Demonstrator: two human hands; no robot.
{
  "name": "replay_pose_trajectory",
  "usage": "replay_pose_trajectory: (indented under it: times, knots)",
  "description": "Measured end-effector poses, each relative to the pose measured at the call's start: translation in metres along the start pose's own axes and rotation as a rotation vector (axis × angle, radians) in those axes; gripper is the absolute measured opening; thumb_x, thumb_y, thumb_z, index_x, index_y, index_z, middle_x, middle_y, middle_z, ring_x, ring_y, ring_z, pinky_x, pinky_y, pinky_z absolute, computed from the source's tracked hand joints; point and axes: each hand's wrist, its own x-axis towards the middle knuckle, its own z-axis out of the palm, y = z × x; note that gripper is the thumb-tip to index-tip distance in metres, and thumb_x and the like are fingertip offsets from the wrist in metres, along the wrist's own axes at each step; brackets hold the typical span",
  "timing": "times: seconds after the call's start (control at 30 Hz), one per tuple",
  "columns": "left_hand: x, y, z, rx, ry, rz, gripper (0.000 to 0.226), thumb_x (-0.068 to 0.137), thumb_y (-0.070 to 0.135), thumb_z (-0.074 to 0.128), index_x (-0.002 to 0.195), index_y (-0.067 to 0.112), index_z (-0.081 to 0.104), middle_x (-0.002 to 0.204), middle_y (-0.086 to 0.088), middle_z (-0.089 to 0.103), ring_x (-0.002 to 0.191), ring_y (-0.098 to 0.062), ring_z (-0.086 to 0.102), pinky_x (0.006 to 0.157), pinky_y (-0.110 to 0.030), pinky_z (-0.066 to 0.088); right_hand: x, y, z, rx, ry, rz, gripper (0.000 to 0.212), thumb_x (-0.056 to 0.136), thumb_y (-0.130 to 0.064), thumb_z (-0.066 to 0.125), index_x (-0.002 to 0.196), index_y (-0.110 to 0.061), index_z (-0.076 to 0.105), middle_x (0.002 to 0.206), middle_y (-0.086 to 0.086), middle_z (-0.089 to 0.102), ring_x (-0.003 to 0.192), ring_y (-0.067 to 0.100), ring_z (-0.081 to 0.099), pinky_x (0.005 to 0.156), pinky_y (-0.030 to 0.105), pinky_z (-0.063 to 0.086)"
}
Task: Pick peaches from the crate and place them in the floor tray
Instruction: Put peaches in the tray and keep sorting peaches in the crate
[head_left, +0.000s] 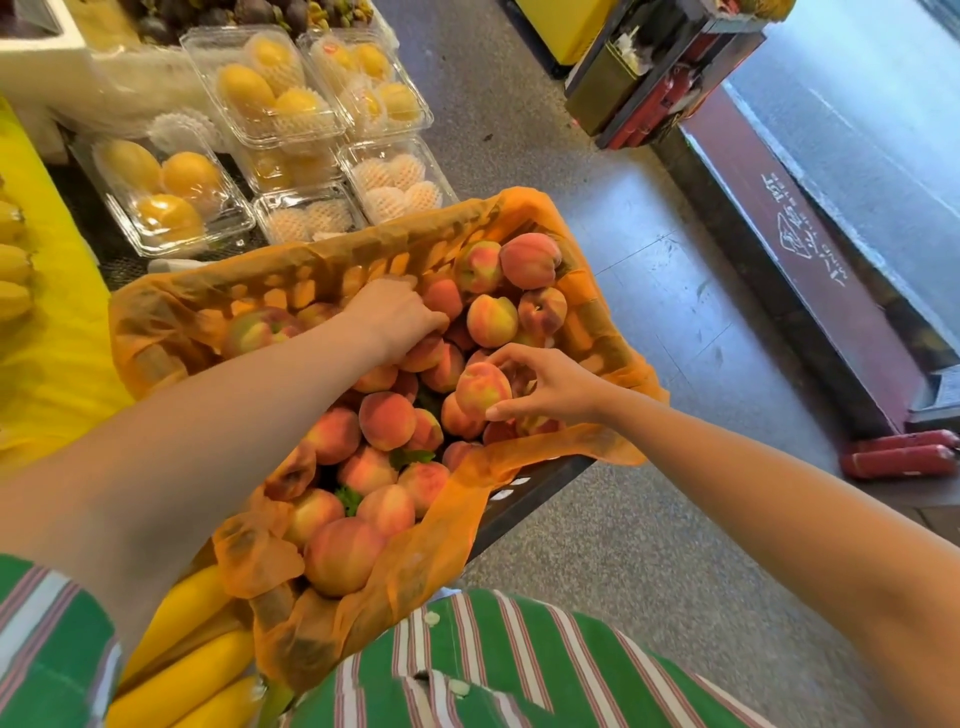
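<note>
A dark crate (524, 496) lined with orange paper (447, 530) holds several pink-orange peaches. My right hand (550, 387) pinches one peach (482, 389) near the crate's right side, thumb below and fingers over the top. My left hand (397, 317) reaches deep into the far middle of the pile, its fingers curled down over a peach (423, 353) that is mostly hidden under the hand. No floor tray is in view.
Clear plastic boxes of yellow mangoes (260, 83) and netted fruit (395, 179) stand behind the crate. Bananas (192, 654) lie at the crate's near left. Grey floor (649, 312) lies to the right, with a dark ledge (800, 270) and red objects (904, 457).
</note>
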Motion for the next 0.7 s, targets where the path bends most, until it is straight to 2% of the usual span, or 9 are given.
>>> replay_pose_trajectory:
  times: [0.1,0.23,0.33,0.43,0.5,0.63,0.7]
  knots:
    - [0.002,-0.005,0.007,-0.137,-0.066,0.006,0.054,0.087,0.033,0.061,0.136,0.029,0.04,0.11,-0.008,0.063,0.105,-0.029,0.05,0.075,-0.034,0.04,-0.002,0.001,-0.001,0.006,0.0,0.023,0.057,0.067,-0.055,0.079,0.115,-0.032,0.057,0.107,-0.002,0.067,0.092,0.025,0.065,0.08,0.044,0.054]
    - [0.006,-0.015,0.01,-0.348,-0.098,0.031,0.064,0.073,0.045,0.076,0.127,0.03,0.046,0.11,-0.006,0.057,0.104,-0.027,0.047,0.083,-0.039,0.045,-0.005,0.0,-0.002,0.012,-0.016,0.033,0.061,0.065,-0.062,0.076,0.115,-0.035,0.054,0.115,-0.006,0.064,0.102,0.019,0.062,0.088,0.045,0.052]
    - [0.007,-0.019,0.008,-0.525,-0.067,0.065,0.069,0.067,0.051,0.079,0.126,0.031,0.05,0.106,-0.001,0.058,0.097,-0.023,0.05,0.086,-0.039,0.046,-0.008,-0.001,-0.005,0.047,-0.013,0.054,0.061,0.066,-0.057,0.079,0.115,-0.032,0.054,0.11,0.0,0.066,0.1,0.021,0.065,0.084,0.046,0.055]
    - [0.005,-0.021,0.004,-0.717,-0.049,0.088,0.069,0.067,0.047,0.081,0.127,0.03,0.052,0.096,0.003,0.053,0.09,-0.02,0.052,0.079,-0.036,0.046,-0.012,-0.002,-0.007,0.114,0.003,0.072,0.057,0.069,-0.039,0.084,0.113,-0.022,0.052,0.106,0.004,0.066,0.097,0.021,0.066,0.08,0.037,0.058]
    - [0.003,-0.021,0.005,-0.824,-0.013,0.099,0.066,0.067,0.044,0.082,0.125,0.031,0.053,0.101,0.002,0.054,0.093,-0.021,0.053,0.081,-0.038,0.047,-0.014,-0.002,-0.009,0.144,0.014,0.081,0.055,0.071,-0.031,0.085,0.111,-0.016,0.051,0.108,0.006,0.065,0.1,0.022,0.066,0.078,0.031,0.058]
    - [-0.003,-0.02,0.003,-1.188,-0.03,0.082,0.055,0.072,0.031,0.082,0.12,0.032,0.055,0.11,0.006,0.05,0.091,-0.018,0.058,0.076,-0.028,0.05,-0.014,0.001,-0.013,0.2,0.045,0.123,0.058,0.067,-0.034,0.086,0.108,-0.015,0.049,0.109,0.015,0.064,0.101,0.031,0.064,0.081,0.043,0.055]
    - [-0.006,-0.016,-0.002,-1.445,-0.079,0.044,0.052,0.076,0.023,0.08,0.121,0.029,0.058,0.115,-0.002,0.047,0.094,-0.025,0.063,0.08,-0.035,0.057,-0.014,0.002,-0.016,0.239,0.036,0.146,0.061,0.066,-0.038,0.086,0.11,-0.016,0.049,0.109,0.015,0.063,0.101,0.034,0.063,0.083,0.045,0.054]
